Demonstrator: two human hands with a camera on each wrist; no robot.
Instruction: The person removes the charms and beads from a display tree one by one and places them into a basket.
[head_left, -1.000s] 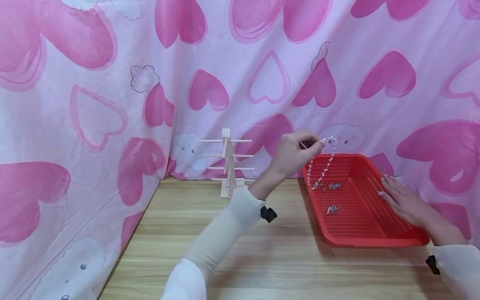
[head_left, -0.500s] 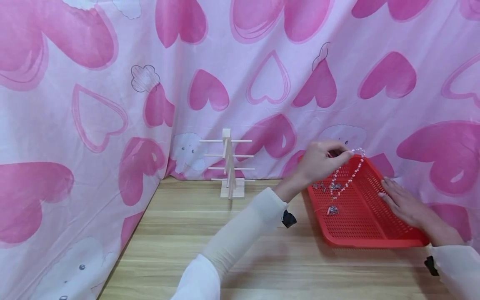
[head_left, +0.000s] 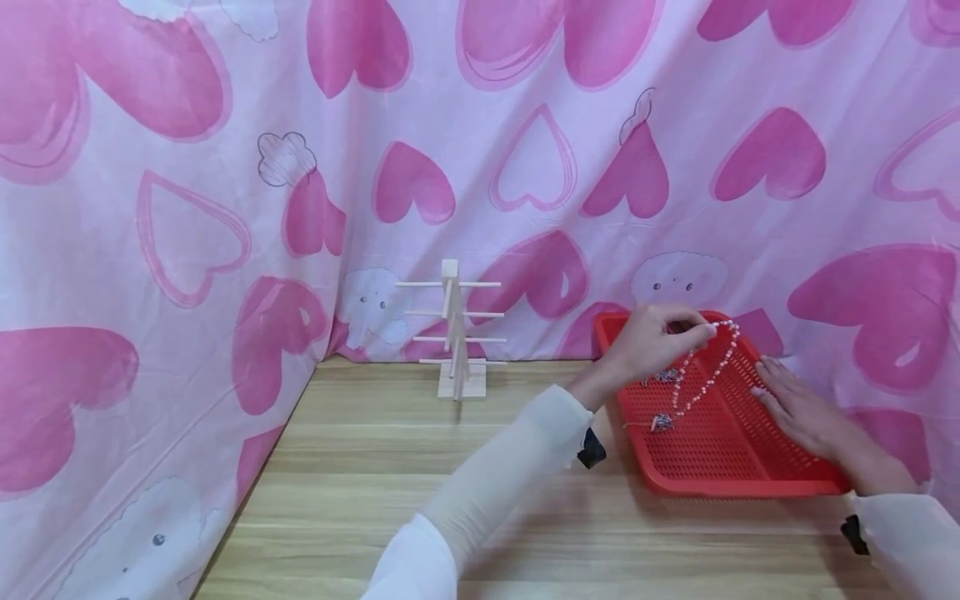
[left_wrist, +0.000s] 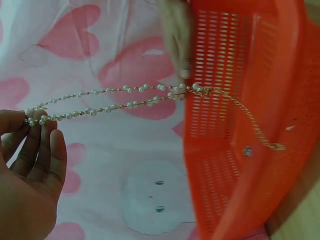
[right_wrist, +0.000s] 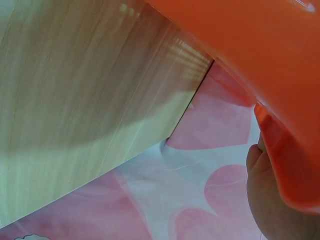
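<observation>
In the head view my left hand (head_left: 656, 342) pinches a necklace of white pearl beads (head_left: 726, 358), which hangs as a loop over the red plastic basket (head_left: 750, 487). The left wrist view shows the fingertips at one end of the beaded loop (left_wrist: 132, 104) and a gold chain tail (left_wrist: 242, 107) trailing at the other end, over the basket. My right hand (head_left: 806, 417) rests on the basket's right rim with its fingers extended. The right wrist view has that hand (right_wrist: 280, 205) partly hidden by the rim.
Inside the basket lie small clumps of jewellery, one nearer the front (head_left: 662, 422) and one farther back (head_left: 667, 376). A wooden rack with several pegs (head_left: 455, 333) stands at the back of the wooden table (head_left: 375, 500). A pink heart-print curtain (head_left: 420, 183) hangs behind.
My left hand has moved right and then slightly down, carrying the pearl necklace farther over the basket. The right hand has stayed on the rim.
</observation>
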